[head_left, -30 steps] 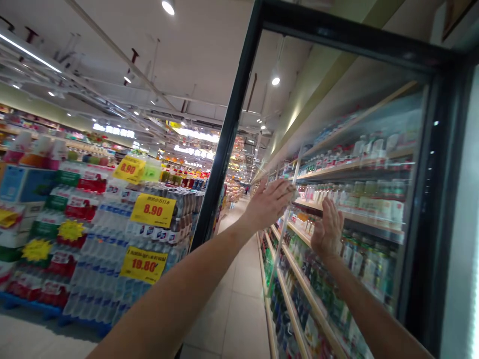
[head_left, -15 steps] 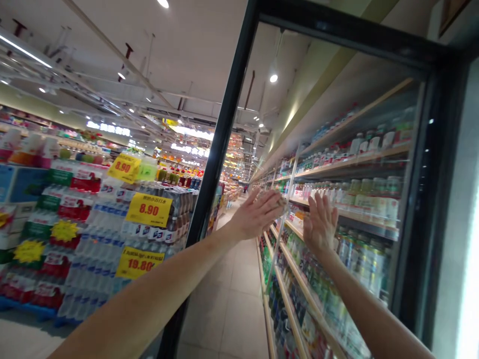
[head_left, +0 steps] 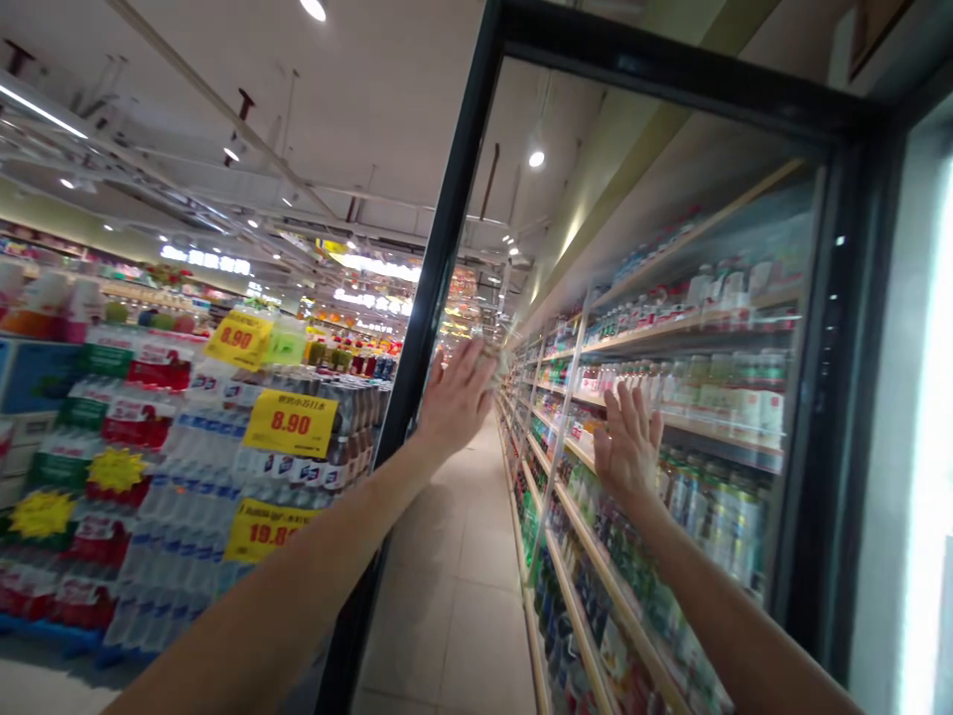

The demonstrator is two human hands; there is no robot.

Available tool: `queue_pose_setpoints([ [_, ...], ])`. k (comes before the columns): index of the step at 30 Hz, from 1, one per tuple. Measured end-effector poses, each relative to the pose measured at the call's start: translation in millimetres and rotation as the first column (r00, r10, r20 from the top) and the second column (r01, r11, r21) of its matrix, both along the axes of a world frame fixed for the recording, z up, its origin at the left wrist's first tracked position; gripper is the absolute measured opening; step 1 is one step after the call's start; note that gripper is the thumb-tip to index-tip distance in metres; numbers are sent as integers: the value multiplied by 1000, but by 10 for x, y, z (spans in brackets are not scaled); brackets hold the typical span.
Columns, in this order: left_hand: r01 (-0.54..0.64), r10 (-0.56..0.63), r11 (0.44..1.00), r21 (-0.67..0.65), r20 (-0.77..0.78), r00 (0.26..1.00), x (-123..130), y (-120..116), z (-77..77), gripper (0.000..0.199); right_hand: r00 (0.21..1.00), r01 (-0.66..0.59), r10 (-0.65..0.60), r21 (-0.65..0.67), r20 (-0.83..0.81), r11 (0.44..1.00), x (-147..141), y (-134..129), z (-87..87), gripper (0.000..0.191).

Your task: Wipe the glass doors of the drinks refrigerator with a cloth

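A glass door (head_left: 521, 298) with a black frame stands open before me. Against its pane my left hand (head_left: 456, 402) presses a crumpled, pale, patterned cloth (head_left: 492, 363), blurred and mostly hidden by the fingers. The hand is near the frame's left upright (head_left: 428, 298). My right hand (head_left: 629, 447) is raised at the pane farther right, its fingers spread and nothing held in them. Both forearms reach up from the bottom of the view.
Shelves of bottled drinks (head_left: 715, 397) show through the glass on the right. To the left stand stacked packs of bottles (head_left: 186, 487) with yellow price signs (head_left: 290, 422). A tiled aisle floor (head_left: 476, 556) runs beyond the door, and a bright panel (head_left: 927, 447) edges the far right.
My left hand has swept left across the glass with the cloth, toward the frame's left upright. The right hand stays nearly in place, and the view has shifted slightly.
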State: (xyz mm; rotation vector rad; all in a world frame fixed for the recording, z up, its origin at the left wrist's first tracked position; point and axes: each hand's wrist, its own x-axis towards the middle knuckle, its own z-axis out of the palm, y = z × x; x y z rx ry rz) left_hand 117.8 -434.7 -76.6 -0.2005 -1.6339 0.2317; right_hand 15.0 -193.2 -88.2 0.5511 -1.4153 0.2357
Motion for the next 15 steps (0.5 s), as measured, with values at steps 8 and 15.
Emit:
queue_pose_setpoints([
  [8, 60, -25, 959, -276, 127, 992, 47, -66, -153, 40, 1000, 3, -3, 17, -3, 1000, -23, 16, 5, 53],
  [15, 88, -25, 915, -393, 164, 986, 65, -109, -288, 42, 999, 32, -32, 29, 10, 999, -52, 21, -2, 53],
])
